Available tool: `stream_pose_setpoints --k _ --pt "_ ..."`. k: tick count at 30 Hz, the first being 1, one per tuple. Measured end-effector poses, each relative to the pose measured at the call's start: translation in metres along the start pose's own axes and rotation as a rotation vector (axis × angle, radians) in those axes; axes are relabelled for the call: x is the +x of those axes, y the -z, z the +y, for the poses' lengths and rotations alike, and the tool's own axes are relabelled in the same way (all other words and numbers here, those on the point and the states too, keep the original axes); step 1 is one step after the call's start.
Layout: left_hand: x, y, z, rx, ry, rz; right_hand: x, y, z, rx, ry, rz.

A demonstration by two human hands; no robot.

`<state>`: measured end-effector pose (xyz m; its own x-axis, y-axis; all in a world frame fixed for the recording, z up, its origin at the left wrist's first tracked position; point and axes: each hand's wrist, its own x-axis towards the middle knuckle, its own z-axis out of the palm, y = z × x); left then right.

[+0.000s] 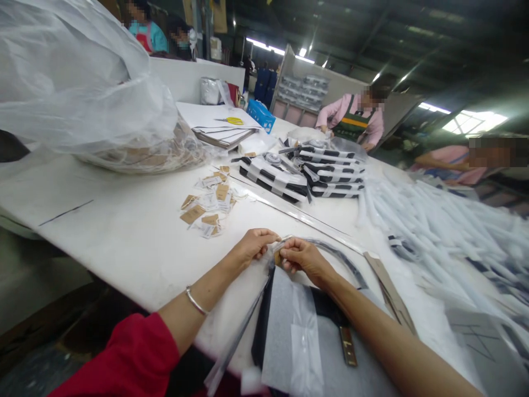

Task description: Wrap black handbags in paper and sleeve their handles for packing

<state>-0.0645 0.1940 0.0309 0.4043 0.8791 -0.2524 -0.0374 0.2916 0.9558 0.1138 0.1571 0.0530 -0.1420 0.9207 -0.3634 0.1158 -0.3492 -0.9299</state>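
Note:
A dark bag (pixel 263 331) lies in front of me, its front covered with white tissue paper (pixel 278 342) and clear tape. A metal clasp (pixel 347 346) shows at its right, and a wrapped curved handle (pixel 345 256) arches from its top. At the handle's left end, a small brown hang tag (pixel 278 257) hangs between my hands. My left hand (pixel 253 248) is closed in a pinch at the tag's thin string. Close beside it, my right hand (pixel 305 259) pinches the tag at its edge. The fingers partly hide the string.
Loose hang tags (pixel 210 207) lie scattered beyond my left hand. Black-and-white wrapped bags (pixel 334 171) are stacked farther back. A large plastic sack (pixel 82 82) stands left, with yellow scissors (pixel 233 120) on white sheets behind. White wrapped strips (pixel 446 237) fill the right. Co-workers stand across the table.

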Motion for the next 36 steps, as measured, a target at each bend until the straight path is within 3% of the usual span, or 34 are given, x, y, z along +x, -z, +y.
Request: stream_pose_setpoints --k 3,6,8,10,13,15,18,21,24,29,36 --pt "-0.005 -0.004 0.004 0.082 -0.100 -0.016 0.003 -0.004 -0.002 -0.042 0.030 0.026" --pt "-0.013 -0.005 0.010 0.327 -0.364 -0.036 0.005 -0.010 -0.004 -0.029 0.047 0.087" --pt "-0.020 -0.003 0.016 0.517 -0.531 -0.088 0.004 -0.011 -0.002 0.001 0.043 0.095" --pt "-0.026 0.002 0.020 0.617 -0.591 -0.175 0.003 -0.009 0.001 0.053 0.027 0.087" --pt "-0.032 0.008 0.023 0.617 -0.521 -0.314 0.000 -0.005 0.005 0.120 0.021 0.117" --pt "-0.032 0.009 0.020 0.546 -0.442 -0.329 -0.002 -0.002 0.006 0.147 0.022 0.143" --pt "-0.026 0.005 0.012 0.446 -0.374 -0.141 -0.005 -0.002 0.004 0.143 0.028 0.151" --pt "-0.019 0.001 0.006 0.540 -0.409 0.046 -0.008 -0.004 0.000 0.083 0.057 0.149" --pt "-0.015 0.001 0.006 0.625 -0.372 0.051 -0.010 -0.003 -0.002 -0.077 0.105 0.177" --pt "-0.012 0.010 0.014 0.549 -0.256 0.053 -0.013 0.007 0.001 -0.449 0.256 0.191" --pt "-0.014 0.027 0.026 0.560 -0.260 0.089 -0.014 0.002 -0.015 -0.587 0.410 0.229"
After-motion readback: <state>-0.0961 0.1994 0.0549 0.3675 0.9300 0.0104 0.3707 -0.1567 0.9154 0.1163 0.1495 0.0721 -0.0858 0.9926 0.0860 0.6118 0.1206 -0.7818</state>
